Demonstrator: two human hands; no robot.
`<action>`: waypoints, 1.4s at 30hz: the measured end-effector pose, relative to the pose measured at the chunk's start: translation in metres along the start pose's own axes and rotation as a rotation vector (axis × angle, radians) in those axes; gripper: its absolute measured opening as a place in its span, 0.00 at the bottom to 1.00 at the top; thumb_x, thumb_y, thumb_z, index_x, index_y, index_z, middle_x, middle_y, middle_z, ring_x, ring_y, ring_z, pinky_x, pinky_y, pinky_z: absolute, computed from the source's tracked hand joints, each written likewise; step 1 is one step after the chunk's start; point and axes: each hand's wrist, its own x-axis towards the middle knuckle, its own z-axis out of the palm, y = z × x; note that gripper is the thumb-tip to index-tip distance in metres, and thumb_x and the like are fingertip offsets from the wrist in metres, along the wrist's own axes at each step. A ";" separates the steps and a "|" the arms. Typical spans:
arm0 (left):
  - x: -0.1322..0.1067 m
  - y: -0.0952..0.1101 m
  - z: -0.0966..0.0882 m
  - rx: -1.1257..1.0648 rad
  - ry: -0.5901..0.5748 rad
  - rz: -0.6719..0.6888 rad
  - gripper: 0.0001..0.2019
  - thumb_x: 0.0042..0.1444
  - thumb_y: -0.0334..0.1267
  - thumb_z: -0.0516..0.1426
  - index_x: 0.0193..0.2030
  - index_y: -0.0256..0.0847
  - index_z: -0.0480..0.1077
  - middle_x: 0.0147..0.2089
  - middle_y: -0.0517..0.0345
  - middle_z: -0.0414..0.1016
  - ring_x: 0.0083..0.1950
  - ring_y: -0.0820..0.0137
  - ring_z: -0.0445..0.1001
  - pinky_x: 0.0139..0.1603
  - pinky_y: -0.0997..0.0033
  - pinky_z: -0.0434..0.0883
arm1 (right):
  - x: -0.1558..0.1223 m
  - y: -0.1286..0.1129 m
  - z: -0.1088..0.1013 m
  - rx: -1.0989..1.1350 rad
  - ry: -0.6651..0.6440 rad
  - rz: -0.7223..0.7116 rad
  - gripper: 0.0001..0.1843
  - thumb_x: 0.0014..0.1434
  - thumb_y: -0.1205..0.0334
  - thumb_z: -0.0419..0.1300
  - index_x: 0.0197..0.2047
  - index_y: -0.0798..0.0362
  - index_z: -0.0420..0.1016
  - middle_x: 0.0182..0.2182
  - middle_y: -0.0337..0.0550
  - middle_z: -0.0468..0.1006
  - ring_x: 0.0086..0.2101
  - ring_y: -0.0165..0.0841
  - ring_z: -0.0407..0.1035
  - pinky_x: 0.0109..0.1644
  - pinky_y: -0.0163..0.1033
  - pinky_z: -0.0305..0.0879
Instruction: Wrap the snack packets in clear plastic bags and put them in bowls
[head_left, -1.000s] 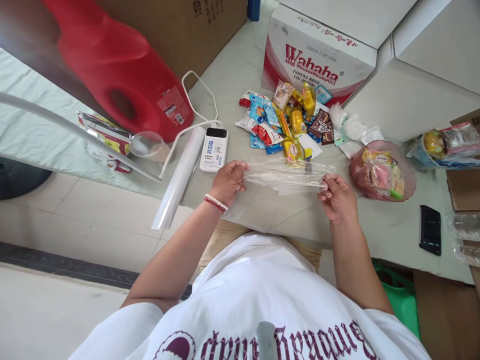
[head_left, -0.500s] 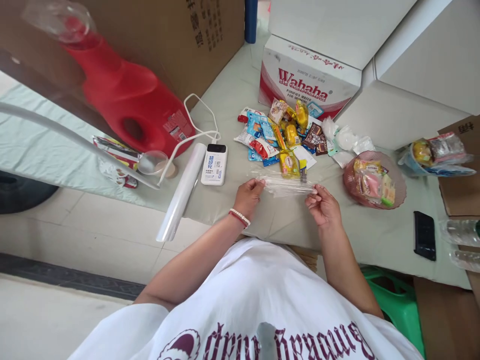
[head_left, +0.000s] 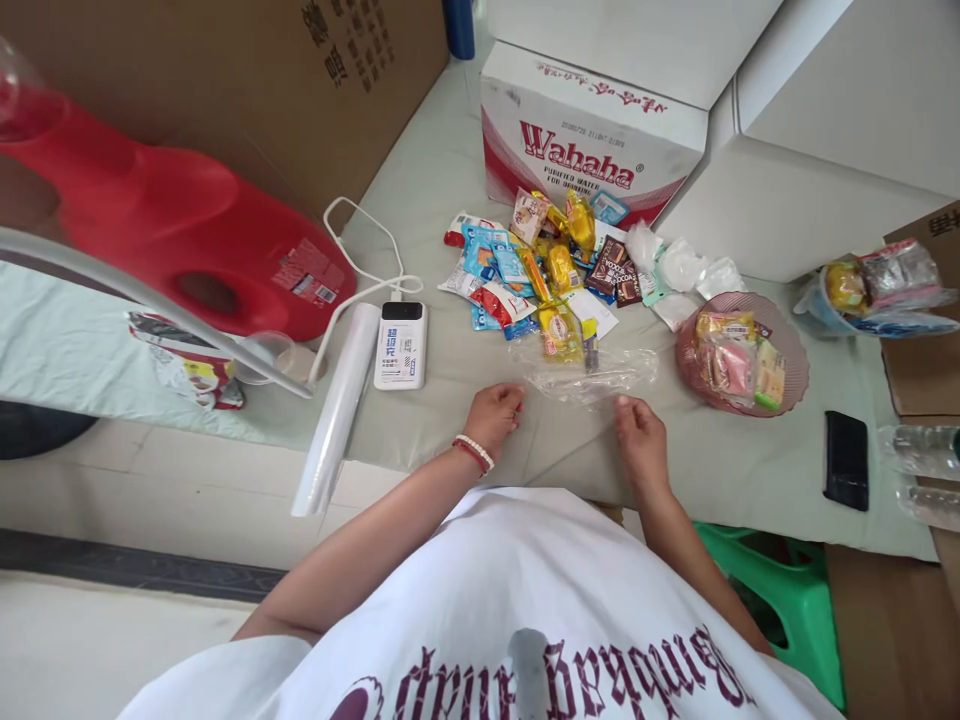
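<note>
A crumpled sheet of clear plastic film (head_left: 592,375) lies on the table, its far edge against several yellow-wrapped snacks (head_left: 561,335). My left hand (head_left: 496,418), with a white and red bracelet at the wrist, rests just left of the film. Its fingers are curled in and nothing shows between them. On the near right side of the film is my right hand (head_left: 642,438), fingers bent together, fingertips close to the film's edge. No film appears gripped in either hand. Behind the film spreads a pile of wrapped snacks (head_left: 499,270).
Left stand a white power bank (head_left: 401,345) with a cable, a roll of clear film (head_left: 337,410) and a red jug (head_left: 187,230). Right are a pink bowl (head_left: 796,370) of snacks and a black phone (head_left: 846,460). A Wahaha carton (head_left: 592,140) stands behind.
The film, earlier stretched as a bunched strip between both hands, now lies looser and wider on the table. Both hands have let go and drawn slightly back toward my body.
</note>
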 end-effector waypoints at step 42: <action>-0.018 -0.002 -0.047 -0.245 -0.054 0.096 0.32 0.45 0.46 0.74 0.50 0.45 0.61 0.39 0.67 0.71 0.38 0.68 0.83 0.40 0.63 0.80 | 0.007 -0.012 -0.008 0.361 -0.169 0.273 0.17 0.48 0.51 0.71 0.31 0.47 0.67 0.35 0.41 0.81 0.26 0.31 0.71 0.26 0.38 0.73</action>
